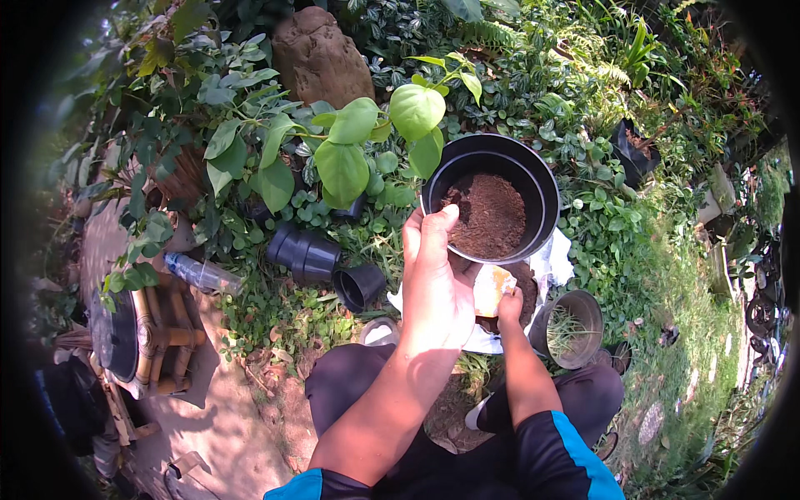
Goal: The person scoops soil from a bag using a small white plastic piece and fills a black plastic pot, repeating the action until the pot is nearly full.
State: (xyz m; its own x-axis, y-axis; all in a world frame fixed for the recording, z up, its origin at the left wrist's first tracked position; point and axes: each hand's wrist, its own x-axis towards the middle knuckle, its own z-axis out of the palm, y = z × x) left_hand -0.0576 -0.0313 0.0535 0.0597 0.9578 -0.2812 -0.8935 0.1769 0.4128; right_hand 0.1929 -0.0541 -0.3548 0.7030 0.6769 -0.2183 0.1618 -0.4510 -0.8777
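Observation:
My left hand (437,275) grips the rim of a black plastic plant pot (550,187), thumb inside and fingers beneath. Brown soil (490,219) covers the pot's bottom. Below it, my right hand (510,306) holds a white and orange scoop-like piece (490,290), over dark soil (528,290) on a white sack (553,265). The raised pot hides part of the sack. Right of my right arm stands a grey pot (594,331) with grass in it.
Black pots (306,253) and a single black pot (360,287) lie in the grass. A clear plastic bottle (203,273) lies beside a bamboo stool (162,337) at left. A large rock (322,59) and leafy branches (344,162) stand ahead.

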